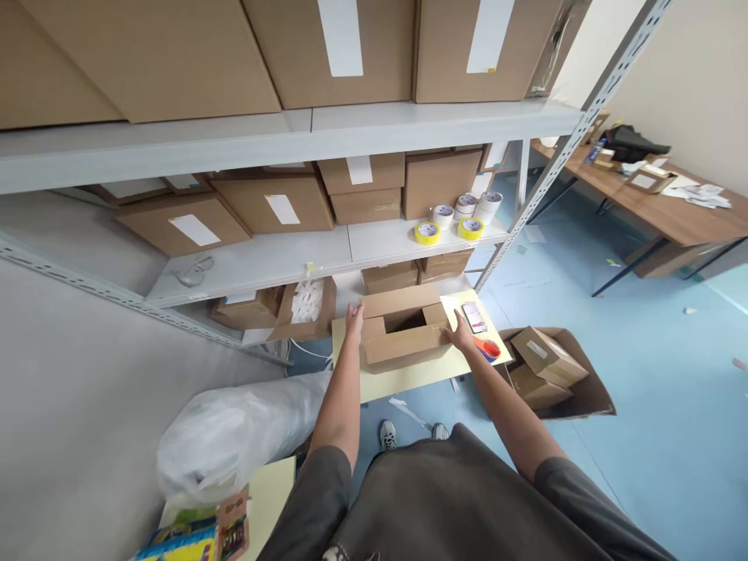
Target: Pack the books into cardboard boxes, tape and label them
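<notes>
A brown cardboard box (pixel 406 348) with its top flaps partly raised sits on a small pale yellow table (pixel 386 383). Through the gap between the flaps its inside looks dark, so I cannot make out any contents. My left hand (pixel 354 319) grips the box's left end, thumb at the flap edge. At the right end my right hand (pixel 460 333) holds the box by its corner. Just beyond the right hand lie a phone (pixel 474 317) and an orange and blue tape dispenser (pixel 487 349).
Metal shelving (pixel 262 269) with cartons and tape rolls (pixel 442 216) rises in front. On the floor at right stands a large open carton (pixel 593 389) holding smaller boxes. Bubble wrap (pixel 234 432) lies at left. A brown desk (pixel 672 210) is at far right.
</notes>
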The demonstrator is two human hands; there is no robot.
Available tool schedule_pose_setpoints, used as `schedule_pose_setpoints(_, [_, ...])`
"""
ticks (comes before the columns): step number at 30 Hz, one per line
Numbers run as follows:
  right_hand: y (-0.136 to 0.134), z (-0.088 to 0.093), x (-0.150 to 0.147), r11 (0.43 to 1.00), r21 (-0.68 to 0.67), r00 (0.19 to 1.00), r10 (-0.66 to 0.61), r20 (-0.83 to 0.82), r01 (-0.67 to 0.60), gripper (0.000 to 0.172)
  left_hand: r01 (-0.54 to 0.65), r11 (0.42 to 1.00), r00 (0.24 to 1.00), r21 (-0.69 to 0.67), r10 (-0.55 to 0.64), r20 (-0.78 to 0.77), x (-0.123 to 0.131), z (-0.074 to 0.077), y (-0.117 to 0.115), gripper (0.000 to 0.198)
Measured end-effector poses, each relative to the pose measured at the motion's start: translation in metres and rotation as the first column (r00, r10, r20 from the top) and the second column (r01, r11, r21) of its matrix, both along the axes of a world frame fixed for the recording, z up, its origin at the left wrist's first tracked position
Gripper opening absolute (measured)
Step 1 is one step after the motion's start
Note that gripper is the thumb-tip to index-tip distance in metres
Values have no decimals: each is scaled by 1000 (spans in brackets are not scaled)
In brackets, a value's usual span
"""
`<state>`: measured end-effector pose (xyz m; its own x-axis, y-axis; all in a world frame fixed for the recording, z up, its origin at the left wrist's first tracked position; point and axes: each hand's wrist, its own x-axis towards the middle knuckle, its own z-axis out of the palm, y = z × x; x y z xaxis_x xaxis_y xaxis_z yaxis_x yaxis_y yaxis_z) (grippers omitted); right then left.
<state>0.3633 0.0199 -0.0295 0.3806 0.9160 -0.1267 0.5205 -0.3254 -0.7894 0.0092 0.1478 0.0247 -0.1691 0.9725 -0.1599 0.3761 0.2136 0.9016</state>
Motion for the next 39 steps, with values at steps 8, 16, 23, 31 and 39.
schedule_pose_setpoints(8, [-4,3,-4,997,-49,998,-67,-6,66,96,104,994,995,42,-105,2,-3,-23,-35,59])
schedule_pose_setpoints(16, [4,5,-10,999,-32,999,2,38,-1,81,67,993,946,-94,-94,-311,13,-28,-70,63])
schedule_pose_setpoints(23, [-3,8,-4,984,110,963,112,246,-143,65,-26,998,823,-63,-14,-568,44,-13,-78,71])
schedule_pose_setpoints(31, [-34,-8,118,990,107,925,40,379,-87,61,-39,997,718,-74,-23,-695,53,-7,-69,89])
schedule_pose_setpoints(39, [-60,-66,174,993,-96,937,95,336,-66,50,-104,992,681,-77,14,-732,64,-18,-62,93])
